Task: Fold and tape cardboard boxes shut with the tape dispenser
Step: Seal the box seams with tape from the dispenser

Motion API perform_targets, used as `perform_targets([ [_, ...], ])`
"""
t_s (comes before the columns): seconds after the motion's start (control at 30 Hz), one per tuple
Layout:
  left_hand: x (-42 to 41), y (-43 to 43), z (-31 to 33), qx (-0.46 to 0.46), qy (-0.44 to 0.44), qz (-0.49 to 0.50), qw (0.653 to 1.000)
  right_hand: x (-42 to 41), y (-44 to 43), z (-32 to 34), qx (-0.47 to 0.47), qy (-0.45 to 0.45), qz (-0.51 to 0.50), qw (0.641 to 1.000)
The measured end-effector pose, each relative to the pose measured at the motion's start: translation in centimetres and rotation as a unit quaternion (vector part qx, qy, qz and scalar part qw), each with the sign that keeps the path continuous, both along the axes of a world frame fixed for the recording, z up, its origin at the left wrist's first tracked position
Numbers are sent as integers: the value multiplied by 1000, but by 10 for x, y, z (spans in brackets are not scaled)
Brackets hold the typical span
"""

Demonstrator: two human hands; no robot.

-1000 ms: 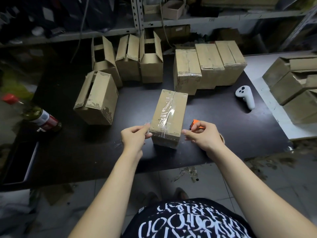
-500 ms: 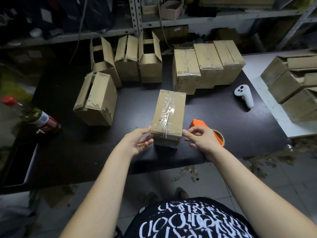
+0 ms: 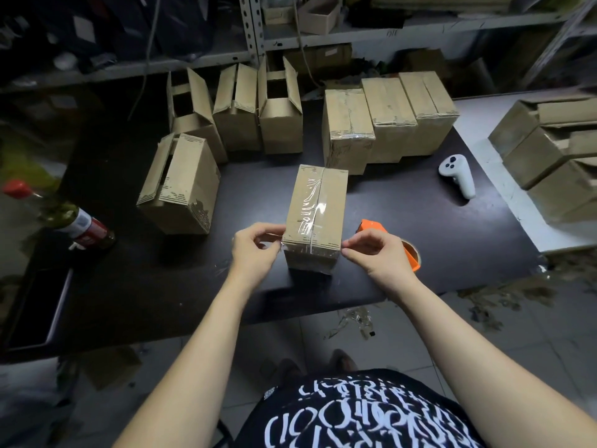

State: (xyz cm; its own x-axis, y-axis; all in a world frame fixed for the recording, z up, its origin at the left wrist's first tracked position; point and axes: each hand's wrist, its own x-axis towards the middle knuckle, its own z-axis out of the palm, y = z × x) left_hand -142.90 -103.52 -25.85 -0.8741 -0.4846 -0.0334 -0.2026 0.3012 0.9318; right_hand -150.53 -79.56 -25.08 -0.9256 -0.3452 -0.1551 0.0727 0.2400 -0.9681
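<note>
- Head view: brown rectangular cardboard box (image 3: 318, 215) sits centre frame on the dark flat table (image 3: 403, 221), top seam already taped.
- Left hand (image 3: 253, 253) pinches a clear glossy tape strip (image 3: 280, 244) at the near-left corner. Right hand (image 3: 378, 253) pinches the near-right corner.
- Orange plastic tape dispenser (image 3: 373, 226) lies just behind the right hand.
- I'd judge the box light, stiff-edged and slick where taped, so grip the bare side walls.

Left hand (image 3: 255, 251) and right hand (image 3: 378, 253) pinch the taped box's (image 3: 315, 215) near corners (orange dispenser (image 3: 373, 226) beside)
</note>
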Motion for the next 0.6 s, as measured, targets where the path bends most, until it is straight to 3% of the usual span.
perform_targets([
  [0.23,8,-2,-5,-119,80,-103,984,-5,13,-9,17,62,23,998],
  [0.37,8,2,-4,-184,114,-131,967,-8,18,-7,48,172,66,982],
  [0.43,8,2,-4,-200,125,-144,961,-8,19,-6,79,218,75,970],
  [0.6,10,2,-5,-211,128,-153,957,-5,20,-5,79,234,72,966],
])
